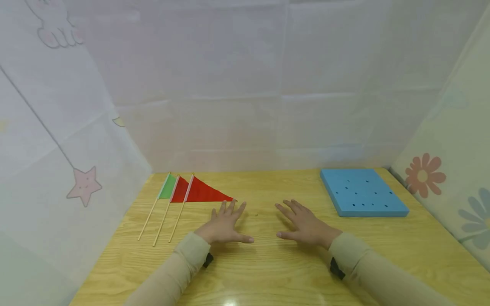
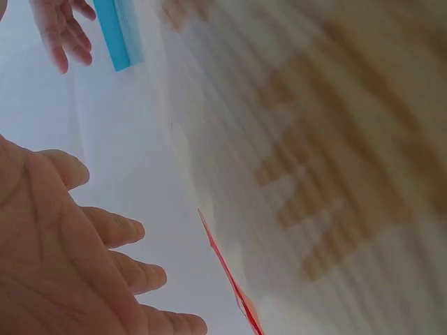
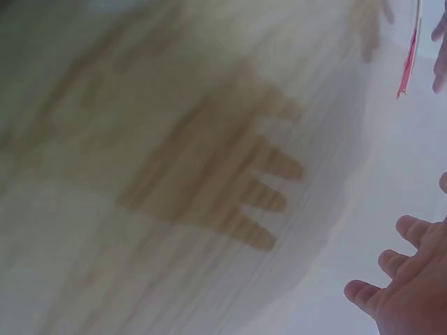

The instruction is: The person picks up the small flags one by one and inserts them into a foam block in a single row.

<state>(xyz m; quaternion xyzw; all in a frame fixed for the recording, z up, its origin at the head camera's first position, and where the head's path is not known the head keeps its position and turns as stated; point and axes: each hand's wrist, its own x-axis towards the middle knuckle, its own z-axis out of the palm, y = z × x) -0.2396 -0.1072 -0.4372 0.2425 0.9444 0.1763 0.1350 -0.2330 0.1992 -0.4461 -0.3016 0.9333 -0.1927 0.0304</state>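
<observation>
My left hand hovers above the wooden table with fingers spread, holding nothing. Just beyond its fingertips is the tip of a red triangular flag on a thin stick. Left of that flag lie a second red flag, partly covered, and a green flag, both on sticks too. My right hand, fingers spread and palm down, holds nothing either. To its right, farther back, sits a blue block with several small dark holes in its top. In the left wrist view, the palm shows above the tabletop.
The wooden table meets a pale cloth backdrop at its back edge. Printed cloth walls with a star and flowers stand on the left and right sides. A tiny dark speck marks the tabletop between the hands.
</observation>
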